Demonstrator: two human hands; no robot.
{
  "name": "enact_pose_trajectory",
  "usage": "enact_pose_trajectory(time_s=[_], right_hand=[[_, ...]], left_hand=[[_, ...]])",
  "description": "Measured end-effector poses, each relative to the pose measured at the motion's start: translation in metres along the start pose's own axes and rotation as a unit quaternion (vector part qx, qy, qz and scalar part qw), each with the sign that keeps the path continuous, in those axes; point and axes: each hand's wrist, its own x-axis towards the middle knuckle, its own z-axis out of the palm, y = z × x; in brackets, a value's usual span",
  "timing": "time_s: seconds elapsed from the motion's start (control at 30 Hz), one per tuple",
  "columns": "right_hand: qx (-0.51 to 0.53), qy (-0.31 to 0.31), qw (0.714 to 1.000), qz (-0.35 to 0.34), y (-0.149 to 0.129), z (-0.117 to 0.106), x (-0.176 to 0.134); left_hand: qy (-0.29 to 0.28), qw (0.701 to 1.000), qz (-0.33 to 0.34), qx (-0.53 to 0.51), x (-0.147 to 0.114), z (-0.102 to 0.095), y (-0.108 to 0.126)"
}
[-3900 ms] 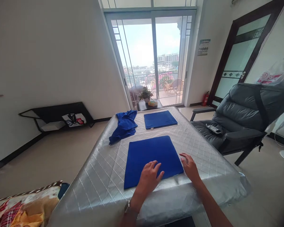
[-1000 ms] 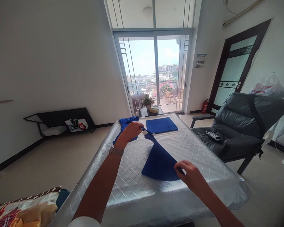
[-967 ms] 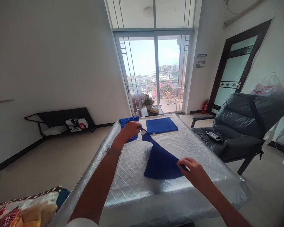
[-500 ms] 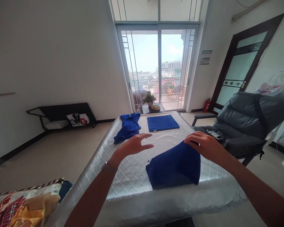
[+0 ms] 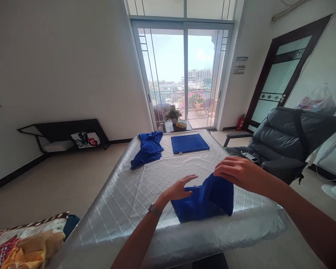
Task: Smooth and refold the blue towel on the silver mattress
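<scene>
A blue cloth (image 5: 193, 207) lies near the front of the silver quilted table cover (image 5: 114, 209), its right side lifted. Pinched in my right hand (image 5: 238, 172) is the raised upper right edge of this cloth. My left hand (image 5: 179, 188) is over the cloth's left part, thumb and fingers apart, and I cannot tell whether the thumb touches the fabric. Farther back lies a flat, folded blue cloth (image 5: 190, 143) with a small white tag. To its left a crumpled blue cloth (image 5: 148, 149) rests by the table's left edge.
A dark grey recliner (image 5: 285, 138) stands close on the right, with a remote-like device (image 5: 250, 157) on it. Patterned fabrics (image 5: 25, 239) are piled at the lower left. Behind the table are a potted plant (image 5: 173, 114) on a small stand and a sliding glass door (image 5: 185, 74).
My left hand has moved right and down, from above the table cover to the front cloth's left part. My right hand keeps hold of the cloth's edge. The view has shifted slightly.
</scene>
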Motion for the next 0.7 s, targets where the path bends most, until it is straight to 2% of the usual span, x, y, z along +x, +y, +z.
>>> enact_pose_trajectory(time_s=[0.07,0.17,0.27,0.33,0.4,0.5,0.6,0.7], right_hand=[[0.016,0.001,1.000,0.009,-0.004,-0.004,-0.002],[0.017,0.008,1.000,0.023,-0.005,-0.010,-0.009],[-0.005,0.022,0.999,0.040,0.002,-0.014,-0.022],[-0.021,0.037,0.998,0.053,0.011,-0.017,-0.032],[-0.035,0.054,0.996,0.066,0.023,-0.020,-0.041],[-0.056,0.064,0.992,0.088,0.043,-0.024,-0.055],[-0.073,0.042,0.991,0.107,0.056,-0.028,-0.066],[-0.073,0.025,0.990,0.122,0.059,-0.035,-0.071]], left_hand=[[-0.049,0.999,0.015,0.013,0.011,0.002,-0.001],[-0.097,0.993,-0.020,0.059,0.020,0.011,-0.007],[-0.102,0.989,-0.055,0.096,0.017,0.014,-0.012],[-0.082,0.990,-0.059,0.095,0.009,0.006,-0.011],[-0.050,0.992,-0.066,0.094,-0.002,-0.011,-0.007],[0.008,0.991,-0.078,0.106,-0.021,-0.047,0.008],[0.074,0.985,-0.066,0.139,-0.040,-0.083,0.028],[0.124,0.972,-0.041,0.194,-0.056,-0.112,0.053]])
